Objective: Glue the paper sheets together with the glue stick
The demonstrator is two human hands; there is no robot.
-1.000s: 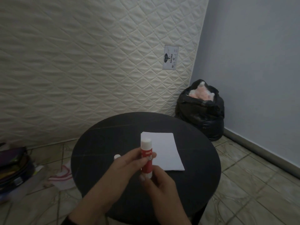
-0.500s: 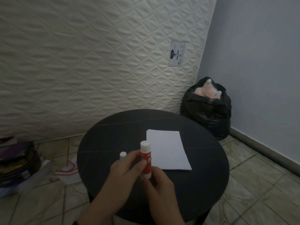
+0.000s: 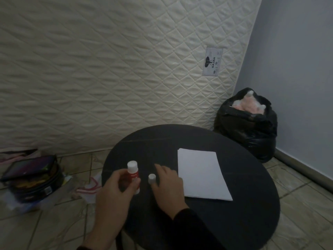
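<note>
On a round black counter [image 3: 207, 231] in a tiled room corner, one person's two hands work beside a single stack of white paper sheets [image 3: 201, 175], whose number cannot be counted from this angle. The left hand [image 3: 115, 193] holds one red-and-white glue stick [image 3: 133, 175] upright, its grip pinching the tube near the counter's left edge. The right hand [image 3: 168, 186] rests on the counter just left of the paper, fingers loosely spread; one small white cap [image 3: 151, 178] stands at its fingertips, though whether it is touched is unclear in the dim light. Behind, one quilted mattress [image 3: 108, 69] bearing one label [image 3: 212, 61] leans upright, with one black plastic bag [image 3: 246, 125] at the blue wall [image 3: 297, 69] and a stack of bags [image 3: 30, 179] on the floor at left.
</note>
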